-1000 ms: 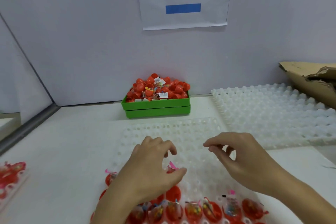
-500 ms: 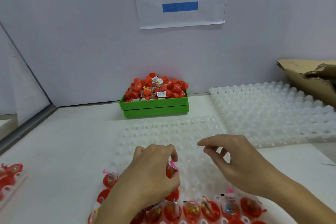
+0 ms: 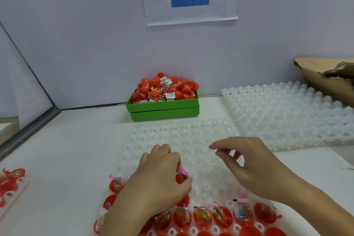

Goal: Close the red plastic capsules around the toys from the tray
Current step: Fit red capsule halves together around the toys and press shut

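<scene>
Curling its fingers and thumb round a red plastic capsule [image 3: 180,178] with a pink toy part sticking out of its top, the left hand [image 3: 159,178] holds that capsule just above the white moulded plastic tray [image 3: 191,140] with its rows of round cups. The right hand [image 3: 254,168] hangs over the same tray a little to the right, apart from the capsule, its fingers loosely bent with thumb and forefinger near each other and nothing between them. Along the tray's near edge stands a row of open red capsule halves [image 3: 203,216], each with a small toy in a clear packet sitting in it, and two more filled halves [image 3: 116,185] stand just left of the left hand. At the back of the white tabletop, against the wall, a green plastic box [image 3: 162,108] is heaped with red capsules. Another white cup tray [image 3: 287,113] lies to the right, beside torn brown cardboard [image 3: 325,78].
</scene>
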A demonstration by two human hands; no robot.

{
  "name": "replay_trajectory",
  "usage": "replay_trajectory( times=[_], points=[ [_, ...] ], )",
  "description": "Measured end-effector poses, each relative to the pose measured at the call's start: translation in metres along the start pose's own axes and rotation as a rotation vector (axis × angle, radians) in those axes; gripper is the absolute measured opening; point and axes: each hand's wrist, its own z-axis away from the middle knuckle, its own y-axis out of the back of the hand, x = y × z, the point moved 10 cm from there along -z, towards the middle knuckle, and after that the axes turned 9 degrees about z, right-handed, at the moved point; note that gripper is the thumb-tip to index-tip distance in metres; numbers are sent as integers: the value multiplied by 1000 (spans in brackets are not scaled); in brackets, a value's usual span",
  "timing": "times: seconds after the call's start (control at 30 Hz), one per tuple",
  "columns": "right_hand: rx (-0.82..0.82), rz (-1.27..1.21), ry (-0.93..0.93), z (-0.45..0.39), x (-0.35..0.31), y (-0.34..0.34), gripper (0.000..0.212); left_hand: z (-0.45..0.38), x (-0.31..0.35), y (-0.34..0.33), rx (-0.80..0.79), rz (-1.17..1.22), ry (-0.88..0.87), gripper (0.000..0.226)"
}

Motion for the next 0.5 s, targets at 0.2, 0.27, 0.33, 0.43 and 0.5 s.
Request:
replay_trajectory(
  times=[0.2, 0.27, 0.33, 0.43, 0.5],
  points=[
    [14, -1, 4, 0, -1, 2, 30, 2, 3, 3, -30, 104, -19, 16],
    [14, 0, 4, 0, -1, 2, 30, 3, 7, 2, -52, 151, -34, 15],
    [12, 0, 6, 0, -2, 2, 30, 4, 8, 3, -66, 188, -33, 14],
    [9, -4, 2, 0, -1, 2, 30, 4, 5, 4, -71, 207, -11, 13],
    [11, 0, 4, 0, -2, 3, 30, 4, 5, 4, -78, 210, -21, 12]
  ],
)
